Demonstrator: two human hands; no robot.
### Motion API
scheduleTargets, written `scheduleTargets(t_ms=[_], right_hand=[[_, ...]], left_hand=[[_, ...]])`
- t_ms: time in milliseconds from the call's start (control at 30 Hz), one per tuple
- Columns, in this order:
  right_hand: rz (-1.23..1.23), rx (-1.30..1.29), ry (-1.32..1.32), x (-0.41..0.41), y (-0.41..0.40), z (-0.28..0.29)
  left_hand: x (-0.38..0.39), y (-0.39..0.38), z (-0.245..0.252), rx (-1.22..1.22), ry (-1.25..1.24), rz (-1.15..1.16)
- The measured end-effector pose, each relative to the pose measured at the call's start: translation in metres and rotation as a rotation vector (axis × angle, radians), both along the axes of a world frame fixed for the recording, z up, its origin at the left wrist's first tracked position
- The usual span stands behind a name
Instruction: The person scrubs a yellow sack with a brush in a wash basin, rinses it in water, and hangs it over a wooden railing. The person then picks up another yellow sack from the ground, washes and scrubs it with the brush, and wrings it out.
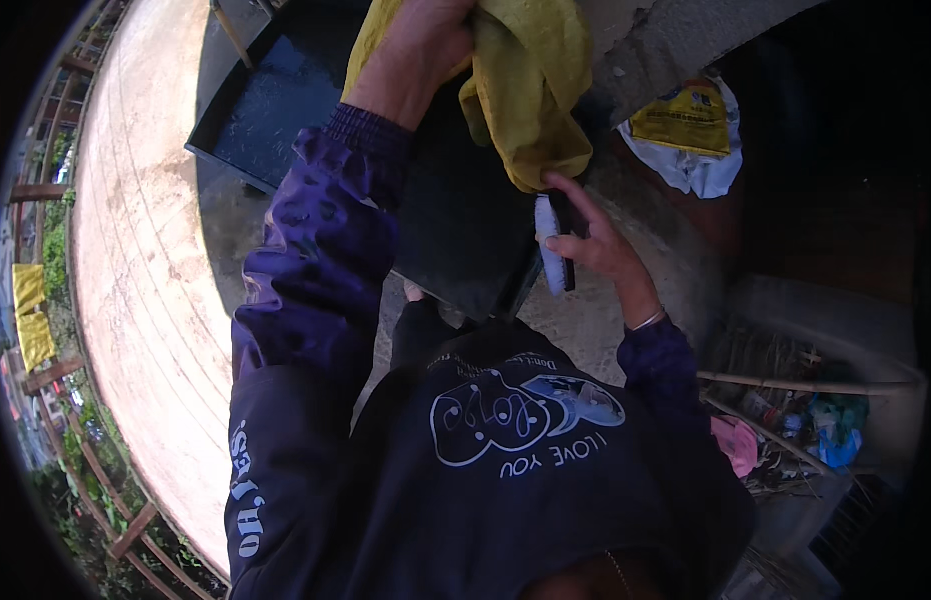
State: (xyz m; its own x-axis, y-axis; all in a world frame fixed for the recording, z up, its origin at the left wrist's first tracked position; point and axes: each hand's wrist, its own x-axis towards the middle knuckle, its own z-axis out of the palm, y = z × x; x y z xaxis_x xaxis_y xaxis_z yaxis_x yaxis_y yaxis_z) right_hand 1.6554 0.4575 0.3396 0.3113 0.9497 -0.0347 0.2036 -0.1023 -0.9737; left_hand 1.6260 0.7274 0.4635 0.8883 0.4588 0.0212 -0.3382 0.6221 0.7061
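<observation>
My left hand (439, 41) grips a wet-looking yellow cloth (537, 90) at the top of the view; its fingertips are cut off or hidden. The cloth hangs in folds over a dark flat surface (465, 217) before me. In my right hand (604, 251) is a scrubbing brush (549, 244), held on edge with its white bristles facing left. The index finger of that hand reaches up to the cloth's lower end and seems to touch it. A dark shallow tray (229, 169) with liquid in it lies beyond my left forearm.
A white and yellow printed bag (683, 139) lies at the upper right. Litter and a pink item (733, 446) lie behind a thin pole (803, 384). At far left, yellow cloths (34, 341) hang on a wooden railing (42, 193) beside sunlit concrete ground (147, 262).
</observation>
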Motion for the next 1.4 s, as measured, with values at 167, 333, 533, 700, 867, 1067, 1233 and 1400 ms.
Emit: scheduleTargets(t_ms=[167,333,533,700,867,1067,1233,1400], right_hand=[[-0.434,0.157,0.417,0.041,-0.057,0.006],[-0.574,0.057,0.012,0.037,-0.035,-0.006],[-0.242,0.047,-0.453,-0.058,0.051,-0.059],[0.05,0.096,-0.742,-0.072,0.099,-0.171],[-0.319,-0.49,-1.055,0.111,0.163,-0.235],[-0.148,-0.157,-0.559,0.006,0.138,-0.157],[0.051,0.068,-0.794,-0.028,0.151,-0.177],[-0.255,-0.239,-0.878,0.111,0.221,-0.245]], left_hand=[[0.021,0.012,0.011,0.521,0.053,-0.417],[-0.069,-0.003,-0.047,1.175,0.509,-0.719],[-0.199,-0.097,-0.223,1.56,0.808,-0.24],[-0.226,-0.114,-0.226,1.674,0.839,-0.131],[-0.238,-0.112,-0.234,1.569,0.688,-0.078],[-0.246,-0.1,-0.236,1.428,0.666,-0.086],[-0.249,-0.104,-0.241,1.444,0.672,-0.175],[-0.24,-0.1,-0.237,1.391,0.605,-0.148]])
